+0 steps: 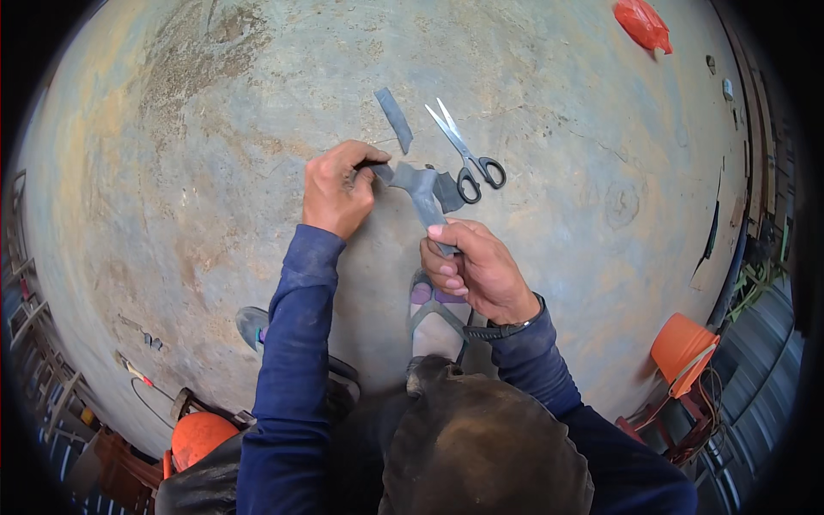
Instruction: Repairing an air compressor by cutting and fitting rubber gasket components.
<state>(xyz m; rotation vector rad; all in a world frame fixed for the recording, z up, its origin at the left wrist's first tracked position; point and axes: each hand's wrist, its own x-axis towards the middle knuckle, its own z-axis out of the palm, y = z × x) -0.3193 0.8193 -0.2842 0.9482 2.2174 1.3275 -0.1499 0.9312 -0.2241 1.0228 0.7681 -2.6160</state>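
A grey rubbery strip [418,181] stretches between my two hands, bent in the middle. My left hand [337,187] is closed on its left end, thumb against the fingers. Lower down, my right hand [477,267] pinches the other end between thumb and fingers. A dark grey piece [448,192] of similar material lies just behind the strip, partly hidden by it. Beyond my left hand, a separate flat grey strip [393,118] rests on the floor. Scissors [464,152] with black handles lie to its right, blades apart and pointing away from me.
I sit low over a stained concrete floor [549,163], my sandalled foot [438,322] below my hands. A red plastic bag [643,26] lies far right. An orange bucket [681,353] stands at the right, an orange round object [202,441] at lower left. Planks and metal sheets line the right edge.
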